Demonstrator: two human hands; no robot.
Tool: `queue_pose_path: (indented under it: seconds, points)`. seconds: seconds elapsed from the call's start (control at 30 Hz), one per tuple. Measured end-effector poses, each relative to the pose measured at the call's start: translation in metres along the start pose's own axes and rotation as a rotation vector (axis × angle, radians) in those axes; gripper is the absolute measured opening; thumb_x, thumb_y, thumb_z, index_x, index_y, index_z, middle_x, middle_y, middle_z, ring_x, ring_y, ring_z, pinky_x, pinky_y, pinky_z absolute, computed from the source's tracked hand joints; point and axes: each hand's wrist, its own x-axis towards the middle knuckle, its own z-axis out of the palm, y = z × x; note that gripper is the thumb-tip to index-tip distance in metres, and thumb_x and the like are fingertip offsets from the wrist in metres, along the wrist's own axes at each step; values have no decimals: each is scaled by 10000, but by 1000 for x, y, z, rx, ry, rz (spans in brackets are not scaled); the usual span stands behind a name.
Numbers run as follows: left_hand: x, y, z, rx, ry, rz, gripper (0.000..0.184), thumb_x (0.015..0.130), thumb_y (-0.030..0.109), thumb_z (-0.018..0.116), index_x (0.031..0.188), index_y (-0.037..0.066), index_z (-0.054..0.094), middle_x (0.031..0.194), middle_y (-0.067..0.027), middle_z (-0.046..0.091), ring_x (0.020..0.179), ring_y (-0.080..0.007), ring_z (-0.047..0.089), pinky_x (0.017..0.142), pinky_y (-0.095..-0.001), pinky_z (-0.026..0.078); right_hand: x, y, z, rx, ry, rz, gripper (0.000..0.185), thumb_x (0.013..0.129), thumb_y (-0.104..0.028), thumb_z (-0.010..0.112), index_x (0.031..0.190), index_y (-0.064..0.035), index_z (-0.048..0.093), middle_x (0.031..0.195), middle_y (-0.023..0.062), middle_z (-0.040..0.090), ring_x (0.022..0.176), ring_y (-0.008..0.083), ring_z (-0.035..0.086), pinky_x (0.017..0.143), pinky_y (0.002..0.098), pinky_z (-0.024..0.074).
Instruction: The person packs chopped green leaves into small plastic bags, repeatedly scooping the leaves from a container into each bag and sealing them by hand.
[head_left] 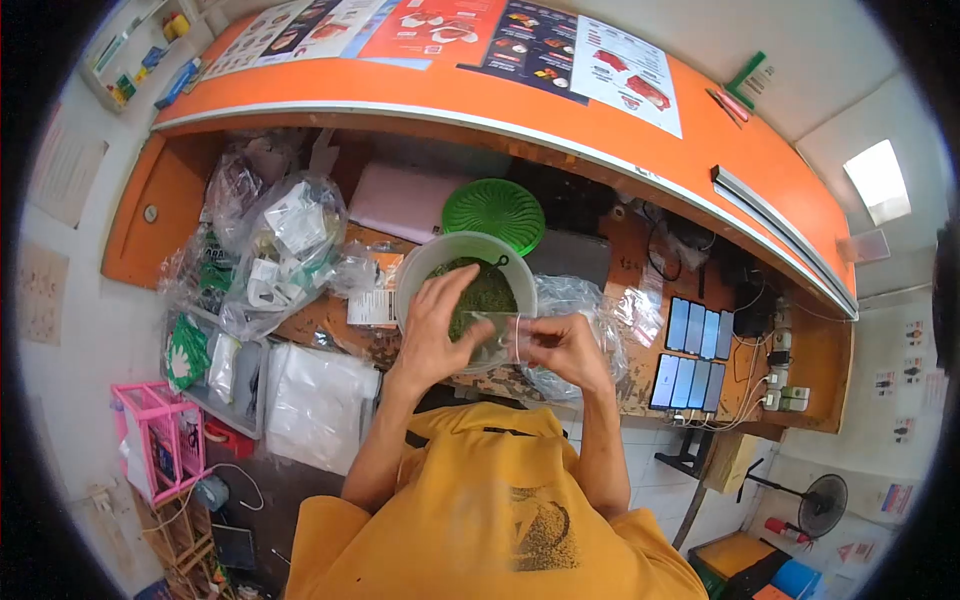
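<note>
A round translucent plastic tub [408, 290] stands on the wooden desk, with dried green herb [488, 292] inside. A dark ring-ended handle [502, 261] shows at its far rim. Over the tub, my left hand [437, 325] has its fingers stretched and the thumb apart, blurred by motion near a small clear plastic bag [496, 340]. My right hand [566, 348] pinches that bag's right edge, where a thin reddish strip shows. Whether my left thumb touches the bag I cannot tell. Behind the tub lies a green slotted lid [494, 212].
Stuffed clear bags [290, 245] crowd the left side, above a grey bin [248, 400] and a stack of clear plastic sheets [318, 405]. Crumpled plastic [575, 300] lies right of the tub. Several phones [692, 355] with cables rest farther right. An orange shelf [420, 85] overhangs the desk.
</note>
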Motion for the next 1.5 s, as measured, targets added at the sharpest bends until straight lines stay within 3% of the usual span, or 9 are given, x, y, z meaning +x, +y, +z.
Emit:
queue_pose_path:
  seconds: [0.03, 0.13, 0.3, 0.5, 0.77, 0.83, 0.9, 1.0, 1.5]
  points:
    - [-9, -8, -3, -137, -158, -17, 796, 800, 314, 853, 1481, 52, 534, 1488, -186, 554, 1440, -365, 448, 1194, -530, 327, -2, 1, 4, -85, -32, 19, 300, 850, 9, 807, 1150, 15, 788, 809, 49, 767, 692, 82, 669, 633, 255, 557]
    - [-35, 1, -8, 47, -398, 25, 861, 754, 338, 892, 1491, 75, 531, 1467, -171, 574, 1411, -362, 492, 1214, -531, 317, -7, 4, 22, -327, -78, -72, 350, 793, -32, 862, 1132, 17, 786, 786, 89, 755, 693, 68, 666, 636, 260, 544]
    - [-79, -22, 11, -14, -265, -49, 612, 711, 273, 884, 1242, 48, 678, 1234, -150, 684, 1257, -348, 588, 1148, -532, 360, -6, 5, 47, -418, -143, -130, 238, 796, -29, 819, 1031, -1, 786, 807, 137, 741, 660, 183, 709, 637, 317, 560]
    - [-98, -20, 7, -53, -64, -192, 585, 729, 286, 876, 1226, 53, 673, 1184, -136, 693, 1200, -329, 606, 1123, -523, 369, 27, -3, 63, -518, -340, -341, 141, 814, -63, 813, 944, -16, 785, 851, 123, 749, 745, 200, 734, 659, 341, 567]
    - [-121, -40, -4, -35, 94, -330, 498, 731, 182, 887, 1176, 53, 705, 1103, -126, 720, 1089, -343, 645, 1037, -471, 447, 95, 17, 67, -194, -505, -195, 223, 771, -108, 795, 984, -41, 796, 1005, 163, 788, 841, 374, 739, 802, 413, 597]
    - [-124, -43, -8, -23, 131, -360, 493, 746, 163, 890, 1190, 51, 708, 1117, -135, 721, 1068, -353, 651, 1017, -450, 472, 138, 38, 71, -746, -91, -521, 170, 805, -121, 762, 957, -57, 801, 975, 152, 790, 852, 378, 741, 801, 473, 591]
    - [-127, -46, -12, 2, 161, -390, 520, 742, 159, 893, 1215, 52, 703, 1146, -136, 718, 1072, -356, 651, 1016, -450, 473, 169, 80, 71, -1361, -38, -524, 138, 812, -92, 700, 887, -34, 801, 992, 214, 774, 985, 380, 736, 920, 497, 561]
    - [-134, -51, -25, 11, 202, -431, 580, 729, 145, 902, 1260, 49, 690, 1200, -148, 710, 1104, -358, 653, 1012, -449, 485, 175, 106, 59, -1598, -302, -621, 89, 794, -137, 733, 829, -62, 765, 854, 194, 734, 859, 401, 717, 768, 513, 570]
    - [-122, -61, -36, 12, 252, -455, 621, 721, 81, 905, 1292, 23, 668, 1199, -166, 696, 1113, -332, 667, 975, -414, 520, 94, 68, 28, -753, -407, -118, 223, 824, -219, 701, 927, -66, 825, 861, 207, 753, 813, 389, 749, 775, 449, 591]
